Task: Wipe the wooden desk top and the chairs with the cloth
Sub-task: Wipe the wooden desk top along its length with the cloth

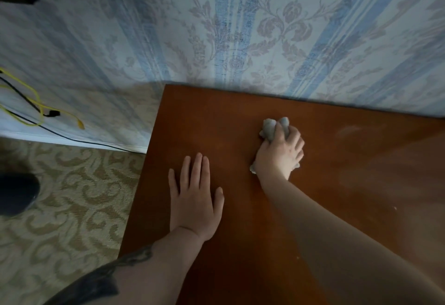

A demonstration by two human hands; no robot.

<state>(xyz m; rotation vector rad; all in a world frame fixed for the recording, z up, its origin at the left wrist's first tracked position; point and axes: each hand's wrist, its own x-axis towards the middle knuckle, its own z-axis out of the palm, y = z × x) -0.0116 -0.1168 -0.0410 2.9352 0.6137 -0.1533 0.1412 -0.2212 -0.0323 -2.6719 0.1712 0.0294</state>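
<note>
The left hand (pixel 192 198) lies flat on the wooden desk top (pixel 240 256), fingers straight and close together, thumb a little apart, seemingly bracing; further in, the right hand (pixel 280 151) curls its fingers round a bunched grey cloth (pixel 271 128), pressing it onto the wood near the back edge. The desk-wiping step looks under way; no chairs are in view. Next, the wad wants sweeping across the dull streaks to the right; the board is smooth, reddish-brown, faintly glossy; behind stands striped floral wallpaper (pixel 240 27).
</note>
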